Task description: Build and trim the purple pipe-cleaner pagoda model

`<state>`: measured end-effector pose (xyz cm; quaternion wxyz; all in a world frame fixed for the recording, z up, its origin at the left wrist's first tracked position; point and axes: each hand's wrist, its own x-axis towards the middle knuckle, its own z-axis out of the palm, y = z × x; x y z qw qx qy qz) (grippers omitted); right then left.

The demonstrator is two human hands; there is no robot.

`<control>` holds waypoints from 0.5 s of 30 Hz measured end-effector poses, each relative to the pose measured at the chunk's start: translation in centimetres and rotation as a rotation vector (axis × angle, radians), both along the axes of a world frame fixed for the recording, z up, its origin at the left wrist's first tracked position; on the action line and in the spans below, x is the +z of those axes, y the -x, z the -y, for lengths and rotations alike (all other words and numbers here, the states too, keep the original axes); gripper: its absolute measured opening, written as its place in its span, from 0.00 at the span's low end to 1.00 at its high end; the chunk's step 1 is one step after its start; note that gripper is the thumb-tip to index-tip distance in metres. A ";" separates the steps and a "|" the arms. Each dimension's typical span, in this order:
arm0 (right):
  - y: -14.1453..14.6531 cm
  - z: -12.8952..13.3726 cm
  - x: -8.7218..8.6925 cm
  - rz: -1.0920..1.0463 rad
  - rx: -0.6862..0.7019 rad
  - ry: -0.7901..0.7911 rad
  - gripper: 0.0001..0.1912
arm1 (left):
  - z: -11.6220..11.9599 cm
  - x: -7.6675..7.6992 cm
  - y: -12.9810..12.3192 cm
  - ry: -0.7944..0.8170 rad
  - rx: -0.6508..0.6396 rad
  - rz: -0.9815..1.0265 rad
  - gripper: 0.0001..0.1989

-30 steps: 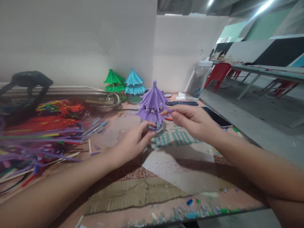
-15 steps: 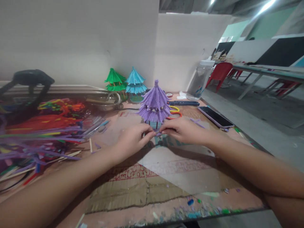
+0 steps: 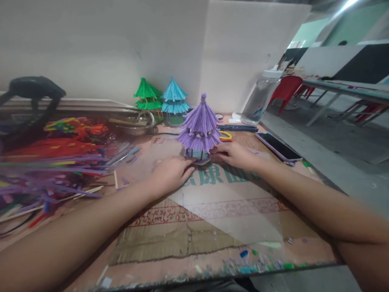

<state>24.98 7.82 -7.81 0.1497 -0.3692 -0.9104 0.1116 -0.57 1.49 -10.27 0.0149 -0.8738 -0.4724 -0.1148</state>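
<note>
A purple two-tiered pavilion model (image 3: 201, 127) stands upright on the cardboard sheet (image 3: 170, 239), with thin posts and a flat base under its roofs. My left hand (image 3: 172, 174) lies low at the left side of the base, fingertips touching its edge. At the base's right side, my right hand (image 3: 235, 156) has its fingertips against or just beside the model. The fingers of both hands are bent, and their tips are partly hidden around the base. Behind stand a green pavilion model (image 3: 148, 95) and a blue one (image 3: 175, 97).
Purple strips (image 3: 60, 178) and red ones (image 3: 57, 150) are piled at left, near a glass bowl (image 3: 133, 126). Yellow-handled scissors (image 3: 225, 136), a phone (image 3: 278, 147) and a water bottle (image 3: 261, 97) are on the right. Scraps litter the front edge.
My hands have moved apart from in front of the model to the two sides of its base. The base now shows between them. The camera view has shifted slightly.
</note>
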 end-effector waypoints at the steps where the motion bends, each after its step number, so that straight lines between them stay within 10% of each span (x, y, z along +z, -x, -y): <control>1: 0.4 0.3 -0.2 -0.001 0.000 0.010 0.14 | -0.1 0.0 0.0 -0.001 0.006 0.009 0.17; 15: 2.4 2.5 -0.5 0.147 -0.236 -0.078 0.13 | -0.3 -0.3 0.4 0.052 0.052 0.194 0.13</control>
